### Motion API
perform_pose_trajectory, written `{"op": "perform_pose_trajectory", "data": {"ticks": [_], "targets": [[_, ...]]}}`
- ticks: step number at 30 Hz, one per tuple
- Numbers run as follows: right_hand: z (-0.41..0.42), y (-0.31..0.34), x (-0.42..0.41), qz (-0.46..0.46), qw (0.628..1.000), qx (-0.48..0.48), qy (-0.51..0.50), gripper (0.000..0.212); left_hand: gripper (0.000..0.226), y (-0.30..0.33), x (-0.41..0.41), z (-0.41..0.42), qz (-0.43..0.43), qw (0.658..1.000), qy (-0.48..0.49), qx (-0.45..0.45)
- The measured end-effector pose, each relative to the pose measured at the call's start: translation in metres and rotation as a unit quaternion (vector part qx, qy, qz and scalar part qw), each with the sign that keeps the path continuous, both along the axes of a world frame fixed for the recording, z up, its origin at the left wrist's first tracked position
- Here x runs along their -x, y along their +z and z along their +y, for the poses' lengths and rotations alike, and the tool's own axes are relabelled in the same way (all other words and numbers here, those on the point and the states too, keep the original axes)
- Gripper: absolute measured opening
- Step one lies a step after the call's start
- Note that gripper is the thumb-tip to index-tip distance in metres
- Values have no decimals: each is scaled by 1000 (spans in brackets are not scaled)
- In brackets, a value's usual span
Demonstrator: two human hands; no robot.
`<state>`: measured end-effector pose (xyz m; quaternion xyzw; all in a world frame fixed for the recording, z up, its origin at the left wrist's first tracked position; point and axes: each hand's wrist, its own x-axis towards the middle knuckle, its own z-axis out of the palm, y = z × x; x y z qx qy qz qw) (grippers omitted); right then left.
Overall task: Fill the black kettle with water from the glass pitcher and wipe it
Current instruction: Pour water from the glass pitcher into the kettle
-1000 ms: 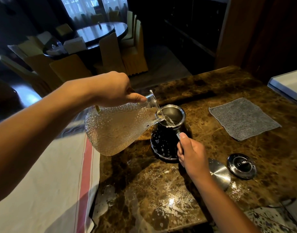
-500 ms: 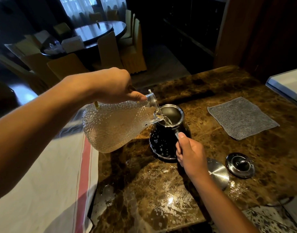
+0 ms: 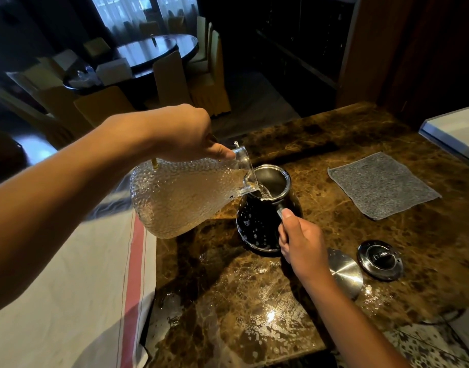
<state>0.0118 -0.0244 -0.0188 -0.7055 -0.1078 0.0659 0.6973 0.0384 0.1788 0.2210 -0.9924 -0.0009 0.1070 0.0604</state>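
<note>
My left hand (image 3: pixel 180 131) grips the handle of the dimpled glass pitcher (image 3: pixel 180 197), tipped far over to the right with its spout above the kettle's mouth. A thin stream of water runs from the spout into the black kettle (image 3: pixel 257 224), which stands upright on the brown marble counter (image 3: pixel 334 144), its lid off. Water drops dot the kettle's side. My right hand (image 3: pixel 302 243) holds the kettle's handle on the near right side, thumb on top. A grey cloth (image 3: pixel 382 184) lies flat to the right.
A round metal lid (image 3: pixel 345 274) and a round kettle base (image 3: pixel 379 258) lie near my right wrist. Spilled water shines on the counter's front part. A white cloth with a red stripe (image 3: pixel 132 261) covers the surface to the left. A dining table and chairs stand beyond.
The pitcher stays tipped over the kettle and the water keeps running; both hands hold their places, with only a slight shift of the view.
</note>
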Motion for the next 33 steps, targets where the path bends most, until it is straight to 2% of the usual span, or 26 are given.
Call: {"op": "perform_pose_trajectory", "data": {"ticks": [22, 30, 33], "targets": [[0, 0, 0, -3, 1000, -4, 2, 65, 62, -1, -2, -7, 7, 1000, -3, -4], [0, 0, 0, 2, 1000, 0, 1, 61, 70, -9, 8, 10, -1, 999, 10, 37], [0, 0, 0, 1, 1000, 2, 5, 64, 80, -14, 11, 17, -3, 998, 11, 54]]}}
